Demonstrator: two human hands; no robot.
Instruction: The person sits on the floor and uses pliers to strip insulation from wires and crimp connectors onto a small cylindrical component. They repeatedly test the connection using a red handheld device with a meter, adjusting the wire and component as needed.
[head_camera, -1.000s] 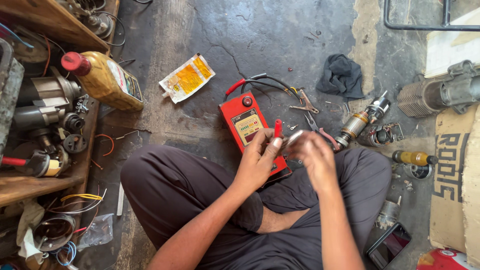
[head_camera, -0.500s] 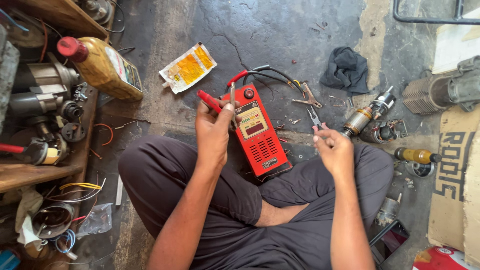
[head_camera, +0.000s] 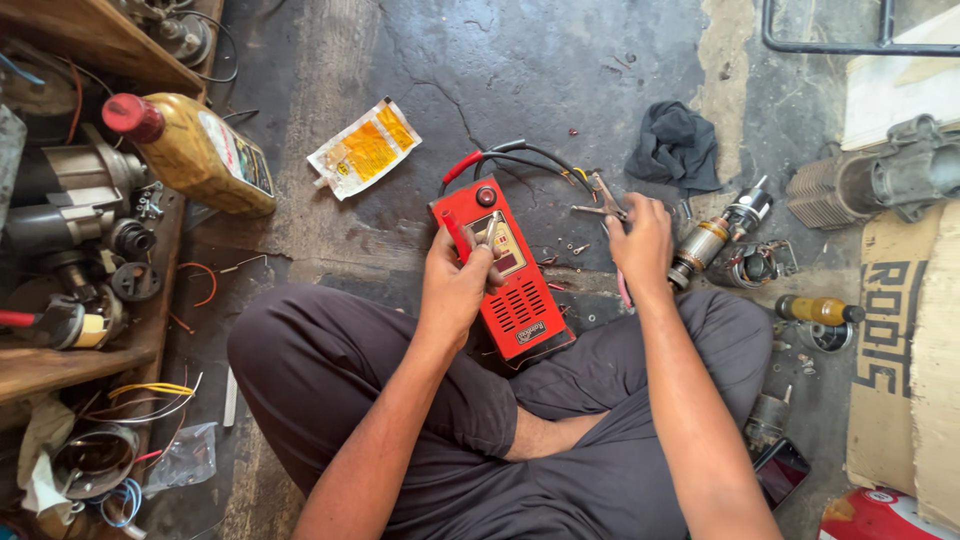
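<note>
I sit cross-legged on the floor with a red box-shaped tester (head_camera: 520, 300) leaning against my leg. My left hand (head_camera: 455, 285) is closed around a red-handled clip (head_camera: 458, 232), whose metal tip lies over the tester's display. My right hand (head_camera: 640, 245) grips a metal clamp (head_camera: 603, 195) just right of the tester, where the black and red cables (head_camera: 510, 155) loop out from its top. A small motor armature (head_camera: 715, 235) lies on the floor right beside the right hand.
A yellow oil bottle (head_camera: 195, 150) with a red cap lies on the wooden shelf edge (head_camera: 80, 360) at left, among motor parts. A yellow sachet (head_camera: 365, 150), a dark rag (head_camera: 678, 145), a yellow-handled screwdriver (head_camera: 815, 310), cardboard (head_camera: 905, 340) and a phone (head_camera: 778, 470) surround me.
My hands, together beside the tester a second ago, have separated. The left hand carried the red-handled clip left and then onto the tester's face. The right hand moved up with the clamp.
</note>
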